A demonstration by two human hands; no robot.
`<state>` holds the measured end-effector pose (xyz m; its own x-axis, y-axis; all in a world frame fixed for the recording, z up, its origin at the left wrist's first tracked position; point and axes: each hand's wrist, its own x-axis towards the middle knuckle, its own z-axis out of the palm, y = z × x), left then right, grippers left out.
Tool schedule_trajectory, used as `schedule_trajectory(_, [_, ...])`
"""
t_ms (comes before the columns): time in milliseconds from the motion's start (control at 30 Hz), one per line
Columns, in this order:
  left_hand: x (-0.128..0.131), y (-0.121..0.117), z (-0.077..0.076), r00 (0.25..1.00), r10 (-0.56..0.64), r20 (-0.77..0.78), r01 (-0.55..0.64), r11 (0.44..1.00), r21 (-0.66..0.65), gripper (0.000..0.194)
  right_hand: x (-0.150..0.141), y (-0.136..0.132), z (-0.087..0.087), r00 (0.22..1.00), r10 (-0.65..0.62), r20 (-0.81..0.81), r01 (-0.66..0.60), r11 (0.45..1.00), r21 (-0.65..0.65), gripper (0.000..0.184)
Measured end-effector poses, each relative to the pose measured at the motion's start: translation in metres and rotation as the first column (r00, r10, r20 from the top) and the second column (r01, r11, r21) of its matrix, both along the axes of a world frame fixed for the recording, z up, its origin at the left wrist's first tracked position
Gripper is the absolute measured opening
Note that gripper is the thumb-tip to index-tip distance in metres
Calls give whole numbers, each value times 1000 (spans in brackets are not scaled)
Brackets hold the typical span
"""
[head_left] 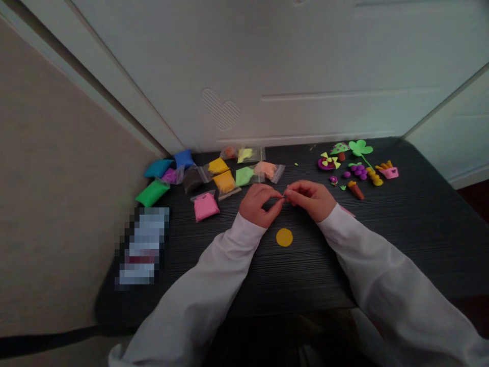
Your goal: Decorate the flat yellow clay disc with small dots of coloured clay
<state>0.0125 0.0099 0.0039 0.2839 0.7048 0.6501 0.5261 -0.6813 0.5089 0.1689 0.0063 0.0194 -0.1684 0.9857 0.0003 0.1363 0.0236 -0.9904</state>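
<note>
My left hand (262, 205) and my right hand (311, 199) meet above the middle of the dark table, fingertips almost touching. Each pinches with thumb and forefinger at a tiny piece between them, too small to name. Closer to me lies a flat yellow clay disc (284, 237), touched by neither hand. Beside my right wrist, a thin pink piece (348, 212) is partly covered by the sleeve. A bag of pink clay (206, 206) rests to the left of my left hand.
Several bags of coloured clay, including a green bag (153, 193) and a blue bag (184, 159), lie at the back left. A blurred-out phone-like object (143, 247) is at the left edge. Small clay models, among them purple grapes (358, 171) and a green flower (360, 148), stand back right.
</note>
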Motion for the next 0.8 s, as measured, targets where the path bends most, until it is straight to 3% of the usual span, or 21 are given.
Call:
schedule_trajectory(333, [0, 4, -2, 999, 13, 34, -13, 1000, -9, 9, -1, 1, -3, 997, 52, 65, -53, 998, 19, 20])
schedule_trajectory(633, [-1, 4, -2, 997, -51, 60, 51, 999, 6, 10, -1, 1, 0, 998, 64, -14, -65, 997, -41, 17])
schedule_trajectory(800, [1, 2, 2, 999, -23, 45, 26, 998, -59, 9, 4, 5, 3, 986, -11, -165, -10, 992, -126, 17])
